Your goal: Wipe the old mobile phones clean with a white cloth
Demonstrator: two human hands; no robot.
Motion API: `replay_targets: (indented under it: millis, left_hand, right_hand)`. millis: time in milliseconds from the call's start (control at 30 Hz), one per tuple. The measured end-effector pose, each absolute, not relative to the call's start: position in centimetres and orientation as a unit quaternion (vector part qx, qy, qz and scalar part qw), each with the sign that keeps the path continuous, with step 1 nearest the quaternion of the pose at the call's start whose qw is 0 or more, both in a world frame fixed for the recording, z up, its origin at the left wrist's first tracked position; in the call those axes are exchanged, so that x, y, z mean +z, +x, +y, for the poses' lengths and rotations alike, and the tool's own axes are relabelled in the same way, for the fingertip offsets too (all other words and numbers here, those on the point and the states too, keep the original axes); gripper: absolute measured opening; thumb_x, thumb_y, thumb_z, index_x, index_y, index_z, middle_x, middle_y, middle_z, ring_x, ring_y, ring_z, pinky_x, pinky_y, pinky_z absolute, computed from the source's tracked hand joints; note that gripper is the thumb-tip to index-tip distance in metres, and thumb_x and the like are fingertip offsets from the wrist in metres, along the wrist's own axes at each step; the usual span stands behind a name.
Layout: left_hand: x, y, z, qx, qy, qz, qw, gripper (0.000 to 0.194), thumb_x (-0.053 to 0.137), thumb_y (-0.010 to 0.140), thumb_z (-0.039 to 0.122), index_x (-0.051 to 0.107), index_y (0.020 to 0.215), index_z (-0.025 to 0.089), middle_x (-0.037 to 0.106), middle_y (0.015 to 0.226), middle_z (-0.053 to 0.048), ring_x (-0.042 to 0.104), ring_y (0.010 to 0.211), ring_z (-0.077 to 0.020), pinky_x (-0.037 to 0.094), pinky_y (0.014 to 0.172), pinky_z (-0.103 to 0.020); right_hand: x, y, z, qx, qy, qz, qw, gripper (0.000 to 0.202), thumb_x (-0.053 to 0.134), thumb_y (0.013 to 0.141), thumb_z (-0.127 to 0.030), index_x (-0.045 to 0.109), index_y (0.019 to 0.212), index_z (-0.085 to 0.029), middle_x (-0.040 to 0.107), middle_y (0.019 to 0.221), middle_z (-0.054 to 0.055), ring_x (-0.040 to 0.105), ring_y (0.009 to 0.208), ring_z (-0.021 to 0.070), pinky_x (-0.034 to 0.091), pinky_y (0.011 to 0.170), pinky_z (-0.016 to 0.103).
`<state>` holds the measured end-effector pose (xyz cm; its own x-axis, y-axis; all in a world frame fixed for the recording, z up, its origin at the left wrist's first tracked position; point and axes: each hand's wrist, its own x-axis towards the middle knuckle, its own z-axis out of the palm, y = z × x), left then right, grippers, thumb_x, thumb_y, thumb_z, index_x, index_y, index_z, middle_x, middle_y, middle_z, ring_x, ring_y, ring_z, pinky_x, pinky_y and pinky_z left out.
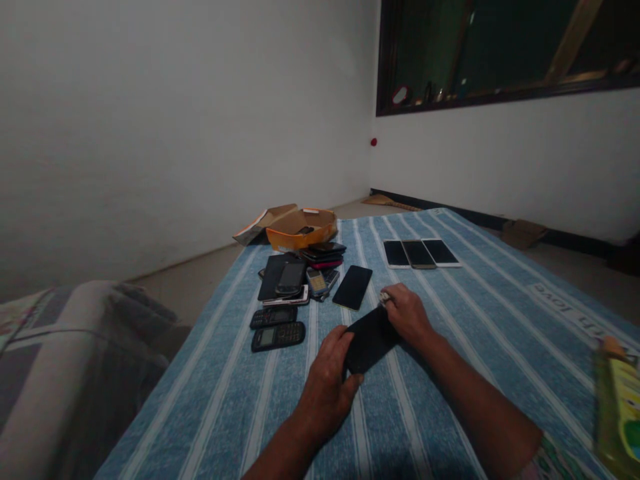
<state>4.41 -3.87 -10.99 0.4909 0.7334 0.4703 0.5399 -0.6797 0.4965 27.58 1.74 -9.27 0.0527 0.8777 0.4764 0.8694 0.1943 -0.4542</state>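
A black smartphone (371, 343) lies at a slant between my two hands, its dark face up. My left hand (326, 377) grips its left end, thumb at the near edge and fingers over the far edge. At the far right corner, my right hand (407, 313) has its fingers closed around a small crumpled whitish wad (385, 297), too small to name surely. Just beyond lies another dark smartphone (353, 287). Two black keypad phones (278, 336) rest left of my left hand.
Stacked phones (323, 253) and a black touch phone (291, 277) sit near an open orange box (300, 237). Three white-edged smartphones (420, 253) lie in a row at the far right. A yellow bottle (617, 407) stands at the right edge of the striped blue cloth (220, 400).
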Motion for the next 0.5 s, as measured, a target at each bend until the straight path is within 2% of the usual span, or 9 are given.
replay_targets:
  millis: [200, 500]
  left_hand:
    - [-10.7, 4.5, -3.9, 0.334, 0.853, 0.375, 0.142, 0.065, 0.058, 0.072, 0.007, 0.044, 0.135, 0.016, 0.049, 0.142, -0.018, 0.048, 0.133, -0.0323, 0.045, 0.107, -0.051]
    - [-9.9, 4.5, -4.1, 0.336, 0.852, 0.366, 0.166, 0.066, 0.056, 0.075, 0.009, 0.039, 0.139, 0.021, 0.051, 0.141, -0.016, 0.046, 0.134, -0.0322, 0.043, 0.108, -0.054]
  right_hand:
    - [-9.1, 26.8, 1.5, -0.007, -0.563, -0.743, 0.362, 0.032, 0.045, 0.071, 0.0, 0.065, 0.088, -0.019, 0.059, 0.084, 0.006, 0.053, 0.085, 0.0215, 0.039, 0.077, 0.031]
    - [-8.3, 23.2, -0.3, -0.002, -0.453, -0.83, 0.325, 0.025, 0.046, 0.079, -0.003, 0.064, 0.086, -0.018, 0.059, 0.083, 0.005, 0.049, 0.081, 0.0208, 0.034, 0.078, 0.033]
